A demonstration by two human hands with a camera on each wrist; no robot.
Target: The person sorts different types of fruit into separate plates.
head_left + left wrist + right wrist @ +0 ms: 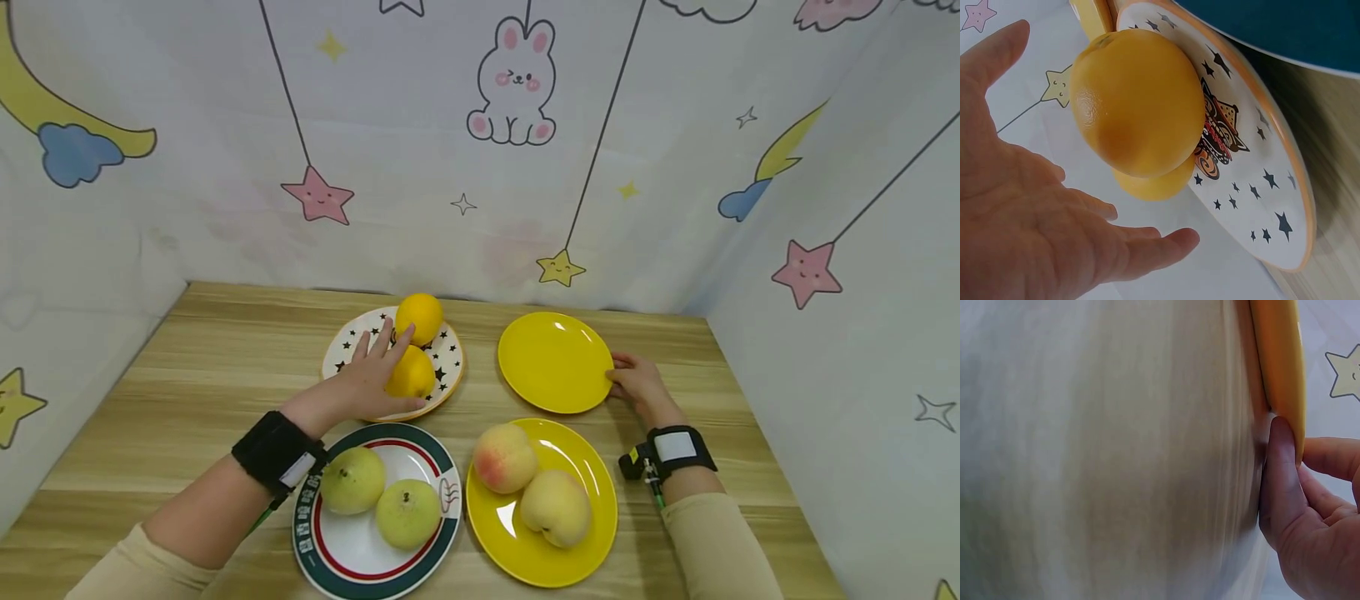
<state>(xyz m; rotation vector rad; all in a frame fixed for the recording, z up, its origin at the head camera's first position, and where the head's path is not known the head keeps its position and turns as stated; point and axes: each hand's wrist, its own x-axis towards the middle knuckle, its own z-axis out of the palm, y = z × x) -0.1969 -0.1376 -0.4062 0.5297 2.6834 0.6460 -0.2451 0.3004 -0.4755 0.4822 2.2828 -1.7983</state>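
Note:
In the head view my left hand (367,383) reaches over a white plate with black stars (448,354), fingers spread. Two oranges sit on that plate: a back orange (420,318) and a front orange (416,375), the front one partly hidden by the hand. The left wrist view has the open palm (1041,219) beside the nearer orange (1141,100), fingers not wrapped round it. My right hand (643,387) pinches the right rim of an empty yellow plate (555,362). Thumb and fingers grip the plate edge (1284,362) from both sides in the right wrist view.
At the front left stands a green-rimmed plate (382,564) with two round yellow-green fruits (408,514). Right of it, another yellow plate (540,569) bears two peaches (506,458). A printed cloth wall (420,242) borders the wooden table (225,358) behind and on both sides.

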